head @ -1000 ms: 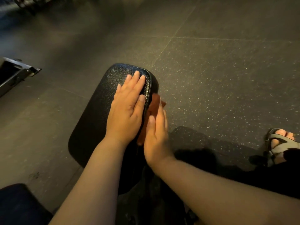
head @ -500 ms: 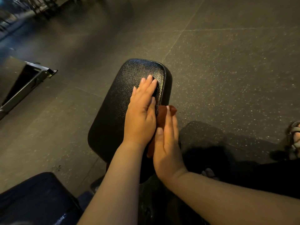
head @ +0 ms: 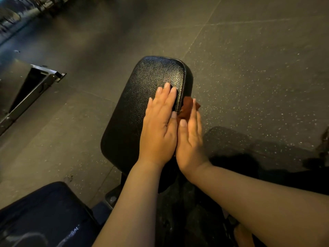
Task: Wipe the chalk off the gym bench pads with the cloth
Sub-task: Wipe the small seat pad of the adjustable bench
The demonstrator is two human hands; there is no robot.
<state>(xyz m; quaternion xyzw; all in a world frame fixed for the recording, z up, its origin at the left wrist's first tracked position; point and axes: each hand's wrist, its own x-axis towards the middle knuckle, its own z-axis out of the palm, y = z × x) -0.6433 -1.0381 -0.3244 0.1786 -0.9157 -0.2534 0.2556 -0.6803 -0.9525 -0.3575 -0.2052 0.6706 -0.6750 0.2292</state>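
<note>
Fingers point(head: 166, 97) of the left hand point(head: 158, 132) lie straight and close together, flat on top of the black pad point(head: 142, 90), palm down near its right edge, and they grip nothing. Over on the right hand point(head: 190, 139), the fingers point(head: 193, 111) are straight too, stretched along the pad's right side wall, pressing the reddish-brown cloth point(head: 187, 106) against it. Nothing is curled round the cloth; it is pinned flat under the fingers. A crumpled end of it sticks out beyond the fingertips, and a sliver shows between the two thumbs. The hands sit side by side, thumbs almost touching, both forearms reaching in from the bottom of the view.

The pad itself has a pebbled, glossy skin that catches the light at its far rounded end, which points away from the camera. Below it spreads dark speckled rubber floor point(head: 249, 68) with faint tile seams. A second, dark blue pad point(head: 44, 211) shows at the lower left, near the first. Off to the left, well apart, a metal frame point(head: 35, 90) lies low on the floor.
</note>
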